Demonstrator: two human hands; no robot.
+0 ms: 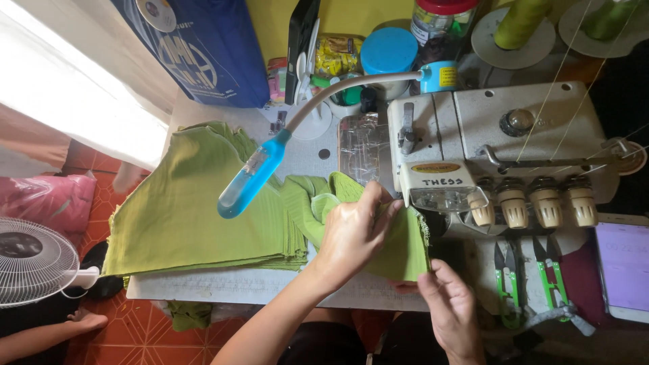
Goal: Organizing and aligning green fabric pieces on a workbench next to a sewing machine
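The left hand (353,233) lies palm down with fingers curled, pinching the upper edge of a green fabric piece (405,247) just in front of the sewing machine (500,155). The right hand (449,304) is loosely closed, thumb and fingers gripping the same piece at its lower edge, so the cloth hangs folded between the two hands at the counter (236,284) edge. The fabric is matte, finely ribbed and frayed along one side. To the left, a flat stack of green cloth (182,209) rests on the counter. A blue lamp head (251,179) on a bendable neck hangs above it. Two green-handled thread snips (527,277) lie beside the machine. Behind it stands a clear jar with a red lid (439,23), contents unclear.
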